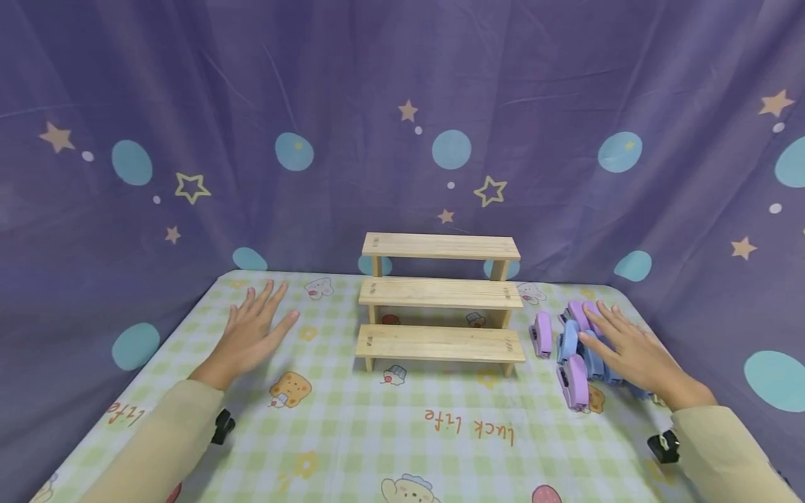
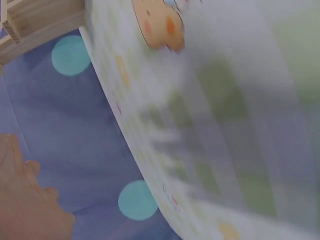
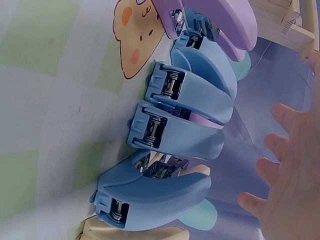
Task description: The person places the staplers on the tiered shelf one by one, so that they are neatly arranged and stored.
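Curtain [image 1: 352, 70]: hanging beyond our checked tablecloth [image 1: 377, 447]
Left hand [image 1: 248, 342]: we're holding it spread
Right hand [image 1: 638, 356]: hovering spread, well apart
Staplers [image 1: 578, 381]: lying near it, right of our three-tier wooden shelf [image 1: 440, 342]

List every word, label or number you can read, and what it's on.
"luck life": upside down, on the tablecloth.
"life": upside down, on the tablecloth beside the left sleeve.
Too small to read: dark marks on the wooden shelf.
None readable on the staplers.
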